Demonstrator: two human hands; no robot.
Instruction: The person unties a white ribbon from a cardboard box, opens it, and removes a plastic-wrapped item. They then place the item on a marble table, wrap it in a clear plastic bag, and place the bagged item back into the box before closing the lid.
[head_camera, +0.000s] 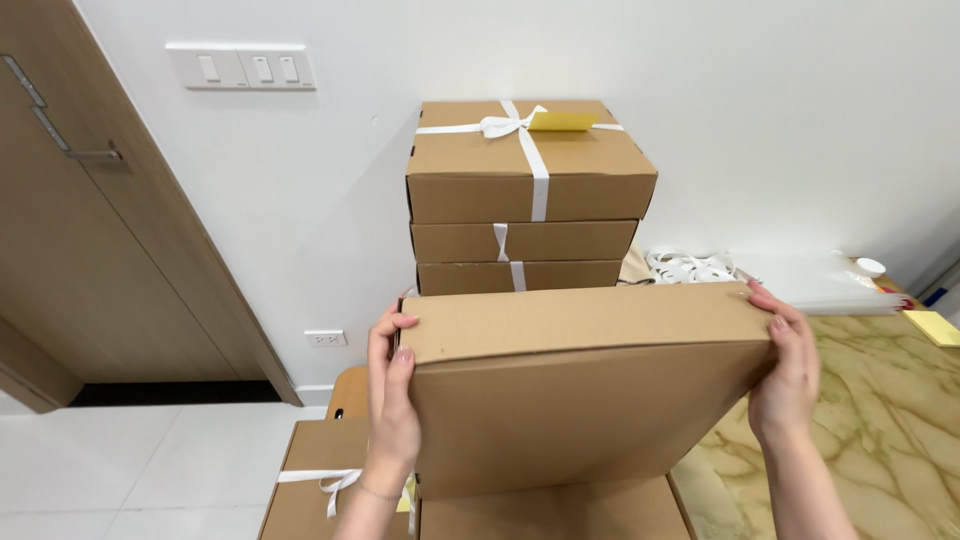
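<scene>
A person's two bare hands lift a flat, plain cardboard box (585, 385), matte brown and rectangular, tilted with its top face toward the camera; the left hand (392, 400) clamps the box's left edge, fingers (385, 330) curled over the top corner, while the right hand (790, 375) grips the right edge, fingers (775, 305) hooked over the rim; the box hangs in front of a stack of three closed cardboard boxes (528, 195), each bound with white ribbon, the top one deeper than the two slim ones beneath and carrying a bow and a yellow tag (560, 121); below the held box lie two more brown boxes, one plain (550, 512), one ribboned (310, 480); to the right, a counter (880, 430) with a glossy marble pattern bears a loose tangle of white ribbon (690, 266); contents of every box are hidden; a wooden door (100, 210) stands at left beside a white wall.
</scene>
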